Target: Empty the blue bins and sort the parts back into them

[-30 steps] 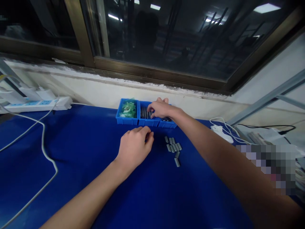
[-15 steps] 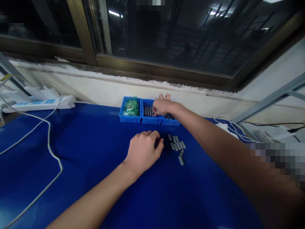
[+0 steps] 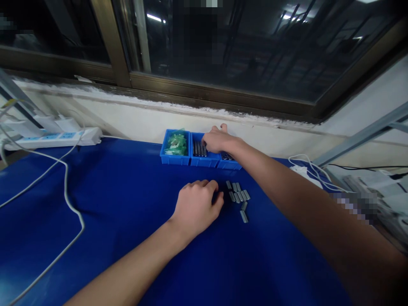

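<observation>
My right hand reaches over the middle blue bin, its fingers pinched down beside a row of small metal cylinders in it. Whether a piece is between the fingertips is hidden. Lower on the blue table, my left hand rests with fingers loosely curled, thumb apart from them, and nothing visible in it. Just right of its fingertips lie several short silvery cylinders, most in uneven rows and a pair closer to me.
The left blue bin contains green plastic packets. My right wrist partly covers the right blue bin, which has dark shiny pieces. A white power strip and cable lie left. Wall and window stand behind.
My right hand has shifted slightly left within the middle bin, uncovering more of its front edge. My left hand has moved a little right, toward the loose cylinders.
</observation>
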`<control>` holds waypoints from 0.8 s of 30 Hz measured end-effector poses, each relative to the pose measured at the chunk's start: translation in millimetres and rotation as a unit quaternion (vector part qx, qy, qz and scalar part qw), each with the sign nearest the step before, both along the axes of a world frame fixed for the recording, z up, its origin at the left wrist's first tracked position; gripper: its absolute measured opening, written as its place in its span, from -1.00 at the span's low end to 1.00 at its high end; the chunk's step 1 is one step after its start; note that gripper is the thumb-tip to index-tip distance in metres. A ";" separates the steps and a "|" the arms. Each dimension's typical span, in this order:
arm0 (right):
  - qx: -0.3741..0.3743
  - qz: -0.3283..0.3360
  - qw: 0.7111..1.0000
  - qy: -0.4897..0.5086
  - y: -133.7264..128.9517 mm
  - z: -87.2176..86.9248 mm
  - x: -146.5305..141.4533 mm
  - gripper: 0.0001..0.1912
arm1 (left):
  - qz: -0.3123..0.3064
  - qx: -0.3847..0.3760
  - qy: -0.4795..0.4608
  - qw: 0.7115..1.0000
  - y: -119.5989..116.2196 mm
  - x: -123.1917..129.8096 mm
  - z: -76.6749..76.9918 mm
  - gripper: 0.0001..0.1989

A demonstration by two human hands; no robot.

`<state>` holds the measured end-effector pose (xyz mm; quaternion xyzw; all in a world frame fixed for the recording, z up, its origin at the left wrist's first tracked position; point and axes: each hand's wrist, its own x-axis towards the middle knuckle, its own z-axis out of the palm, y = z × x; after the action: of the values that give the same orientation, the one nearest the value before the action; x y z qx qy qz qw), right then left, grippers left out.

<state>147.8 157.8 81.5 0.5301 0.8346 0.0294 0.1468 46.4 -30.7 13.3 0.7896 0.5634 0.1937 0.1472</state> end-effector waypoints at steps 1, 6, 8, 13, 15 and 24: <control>-0.002 0.012 1.000 -0.012 -1.4 1.8 -1.1 -0.55 | 0.000 -0.001 0.000 1.000 -0.1 0.0 0.3 -0.79; 0.015 0.040 0.998 -0.041 -4.6 5.8 -5.7 -0.68 | -0.003 -0.001 -0.003 1.000 -0.5 -0.8 1.0 -0.79; 0.013 0.041 0.999 -0.029 -1.7 4.5 -5.7 -0.68 | -0.007 -0.001 -0.004 1.000 -0.8 -1.2 1.3 -0.79; 0.044 0.054 0.995 0.071 6.4 4.8 4.9 -0.52 | -0.013 -0.011 0.001 1.000 -1.6 -2.1 1.6 -0.79; 0.074 0.071 0.987 0.123 -0.1 9.1 14.2 -0.51 | -0.011 -0.014 0.006 1.000 -1.6 -2.4 1.2 -0.79; 0.098 0.031 0.964 0.246 -131.6 -1.0 94.4 -0.53 | 0.009 -0.013 0.018 1.000 1.0 -7.6 3.4 -0.80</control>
<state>242.2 26.2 80.5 0.5068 0.8540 -0.0159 -0.1164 38.7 -29.7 16.7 0.7858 0.5754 0.1737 0.1455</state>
